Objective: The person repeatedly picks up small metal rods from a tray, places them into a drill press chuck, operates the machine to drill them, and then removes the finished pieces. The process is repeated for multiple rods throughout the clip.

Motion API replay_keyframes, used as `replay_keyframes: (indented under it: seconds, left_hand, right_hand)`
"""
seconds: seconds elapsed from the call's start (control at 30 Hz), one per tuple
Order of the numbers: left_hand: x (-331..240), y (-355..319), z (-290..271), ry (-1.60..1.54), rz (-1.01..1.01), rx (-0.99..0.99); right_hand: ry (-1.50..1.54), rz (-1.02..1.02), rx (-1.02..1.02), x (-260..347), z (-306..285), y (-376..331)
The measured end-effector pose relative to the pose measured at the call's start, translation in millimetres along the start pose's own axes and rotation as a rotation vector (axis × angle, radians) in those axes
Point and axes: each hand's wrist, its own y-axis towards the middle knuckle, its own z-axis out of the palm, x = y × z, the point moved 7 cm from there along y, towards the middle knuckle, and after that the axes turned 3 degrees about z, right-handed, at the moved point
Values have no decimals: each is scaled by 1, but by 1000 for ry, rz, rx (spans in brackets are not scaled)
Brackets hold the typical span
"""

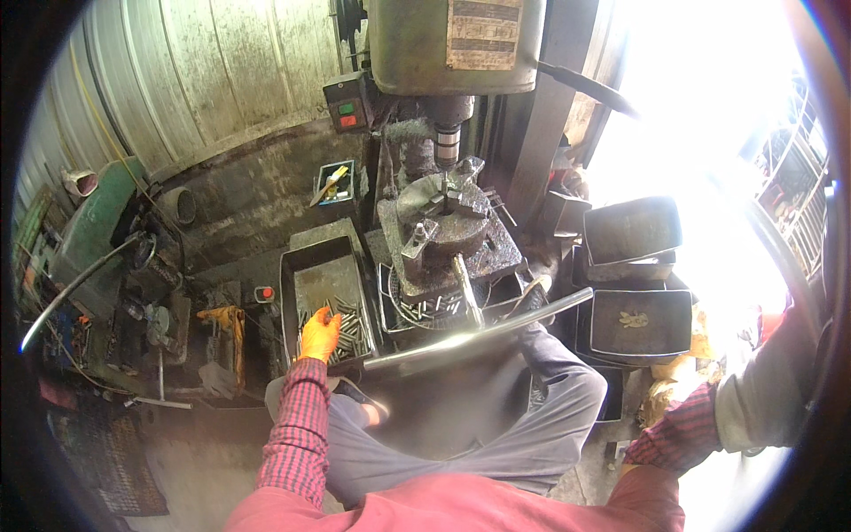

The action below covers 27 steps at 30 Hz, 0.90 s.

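My left hand [319, 337], in an orange glove, is over the near part of a dark metal tray [285, 293]. Its fingers are bent together among short metal pins [353, 332] lying loose there. What sits between the fingertips is too small to make out. Off to the right, my right arm is raised close to the camera. Beyond its checked cuff comes a pale grey glove or sleeve [758, 408]; the fingers are lost at the dark rim.
Ahead stands a drill press [452, 53] with a round chuck fixture [443, 208] on its table. A long shiny lever [479, 339] crosses before my knees. A switch box [347, 102] hangs on the wall. Stacked dark bins [640, 324] stand right, cluttered tools left.
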Motion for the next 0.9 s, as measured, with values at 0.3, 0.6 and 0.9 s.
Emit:
replay_keyframes:
  seconds: [0.3,0.6,0.9]
  left_hand:
    - [-186,-100,3,-75,722,527]
    - [-176,-108,75,278,846,732]
    - [-224,-130,164,130,924,413]
  right_hand:
    - [1814,709,1324,198,87,-251]
    - [2155,2206,1781,291,-44,-309]
    - [2115,766,2030,291,-131,-196]
